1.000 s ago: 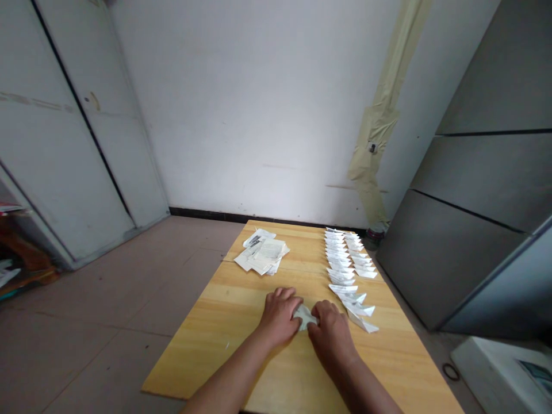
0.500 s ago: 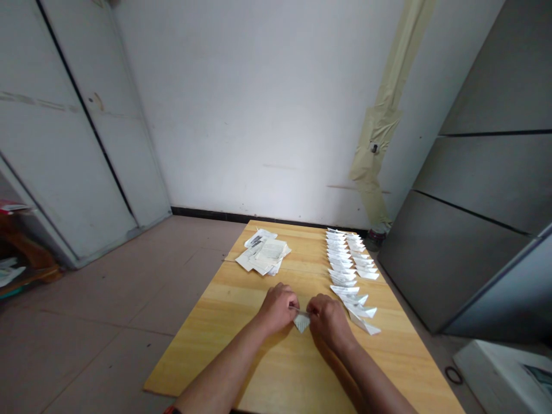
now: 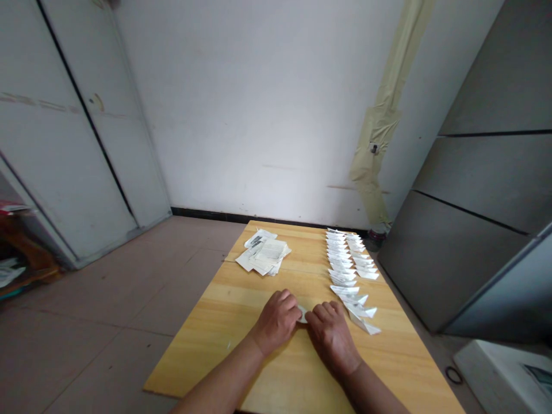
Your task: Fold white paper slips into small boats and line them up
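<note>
Between my two hands, close above the wooden table (image 3: 215, 322), is a small folded piece of paper (image 3: 302, 314), mostly covered by my fingers. My left hand (image 3: 279, 318) is closed on its left side, fingers curled and pressed together. On its right side my right hand (image 3: 331, 329) grips it the same way. Just right of my right hand, folded paper boats (image 3: 340, 260) stand in a long row, with a shorter row (image 3: 365, 263) beside it. The nearest boats (image 3: 362, 313) lie more loosely, at a slant.
A loose pile of printed paper sheets (image 3: 269, 256) lies at the table's far left. The wall (image 3: 259, 115) rises behind the table. A grey cabinet (image 3: 466, 247) stands to the right, with a white box (image 3: 495, 368) on the floor below it.
Both hands have come slightly lower and nearer to me. The paper, earlier showing a pointed flap hanging down, now shows only as a small pale patch between my fingers.
</note>
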Motion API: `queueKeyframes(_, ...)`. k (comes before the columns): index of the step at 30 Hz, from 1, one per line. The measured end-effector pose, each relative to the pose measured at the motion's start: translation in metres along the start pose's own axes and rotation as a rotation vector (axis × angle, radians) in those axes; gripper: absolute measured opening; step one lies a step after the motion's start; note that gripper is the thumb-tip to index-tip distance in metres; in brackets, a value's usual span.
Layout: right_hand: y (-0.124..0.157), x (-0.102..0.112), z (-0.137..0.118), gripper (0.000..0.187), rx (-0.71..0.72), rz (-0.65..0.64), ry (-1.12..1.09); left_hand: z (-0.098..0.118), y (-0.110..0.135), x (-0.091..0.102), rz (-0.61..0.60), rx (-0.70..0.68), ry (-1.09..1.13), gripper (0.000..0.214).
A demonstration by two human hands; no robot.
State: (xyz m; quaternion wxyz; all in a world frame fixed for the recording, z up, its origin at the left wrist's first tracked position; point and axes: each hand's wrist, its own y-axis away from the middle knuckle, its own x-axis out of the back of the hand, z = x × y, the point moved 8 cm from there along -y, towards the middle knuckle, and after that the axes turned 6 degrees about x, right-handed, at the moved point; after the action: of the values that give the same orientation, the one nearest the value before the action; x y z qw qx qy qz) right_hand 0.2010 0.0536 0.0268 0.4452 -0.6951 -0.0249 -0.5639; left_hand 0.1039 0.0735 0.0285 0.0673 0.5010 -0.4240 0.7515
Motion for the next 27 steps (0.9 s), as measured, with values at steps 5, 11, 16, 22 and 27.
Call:
queueKeyframes(5,0.006,-0.008,0.004,0.015,-0.013,-0.105,-0.042,-0.001,0.011,-0.007,-0.068,0.026,-0.013,0.022)
queueKeyframes(11,0.012,-0.01,0.009,0.013,-0.063,-0.209,-0.12,-0.008,0.021,-0.007,-0.125,0.096,0.1,0.018)
queueKeyframes(16,0.016,-0.01,0.019,0.015,-0.191,-0.227,-0.251,-0.024,0.026,-0.009,-0.11,0.301,0.315,0.022)
queueKeyframes(22,0.011,-0.017,0.031,0.026,-0.319,-0.237,-0.297,-0.046,0.028,-0.019,-0.143,0.578,0.353,0.019)
queueKeyframes(27,0.011,-0.023,0.039,0.022,-0.411,-0.225,-0.302,-0.051,0.022,-0.025,-0.255,0.638,0.27,0.019)
